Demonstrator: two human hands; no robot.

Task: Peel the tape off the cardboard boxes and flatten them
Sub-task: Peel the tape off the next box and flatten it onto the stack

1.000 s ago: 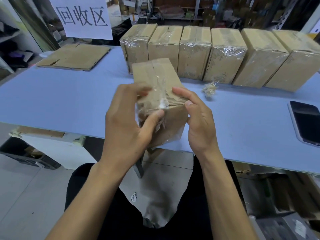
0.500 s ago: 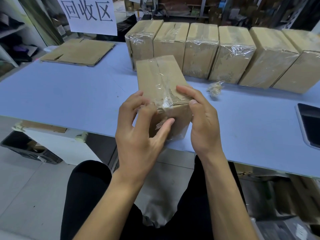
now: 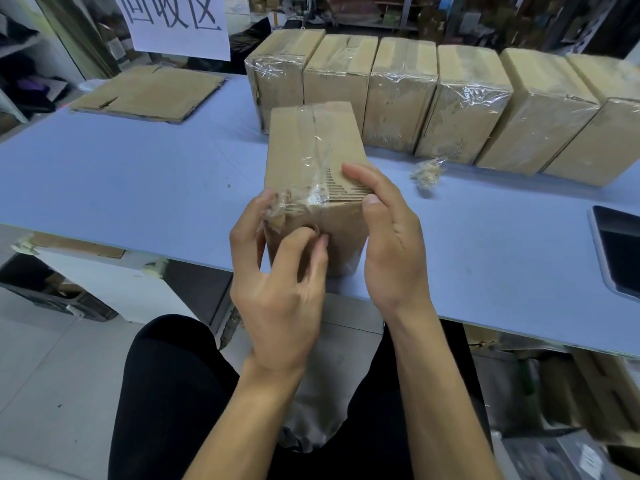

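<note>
We were looking at a warehouse or packing and recycling area, not a home. Long blue worktop (image 3: 138,174) carried a row of taped cardboard boxes (image 3: 398,98) and flattened cardboard (image 3: 149,93). A hand-lettered paper sign (image 3: 176,26) hung behind it. Cluttered storage shelving (image 3: 381,15) ran along the back, a black bin (image 3: 52,292) sat on the bare tiled floor (image 3: 52,393).

A long pale-blue table (image 3: 138,174) runs across the room, its near edge over a light grey tiled floor (image 3: 52,375). A white paper sign (image 3: 176,26) with large black characters hangs behind the table's far left corner. Dim, cluttered shelves (image 3: 398,15) line the back wall. Under the table at the left sits a dark bin (image 3: 45,289). The light is cool and even.
</note>
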